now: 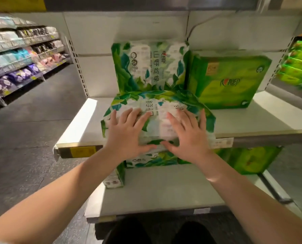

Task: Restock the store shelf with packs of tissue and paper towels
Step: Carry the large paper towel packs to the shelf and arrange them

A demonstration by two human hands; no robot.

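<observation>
While my left hand (127, 131) lies flat, fingers spread, on the leaf-printed green and white plastic tissue pack (157, 113) lying at the white shelf's (263, 118) front edge, my right hand (187, 136) presses beside it, equally splayed, gripping nothing.

The leaf-printed tissue pack (157, 110) at centre frame is wrapped in glossy, slightly crinkled plastic film, as is the bright green pack (229, 81) to its right; the shelf board (270, 117) looks smooth, matt painted metal; the floor (32, 120) at left, dull grey and faintly rough
</observation>
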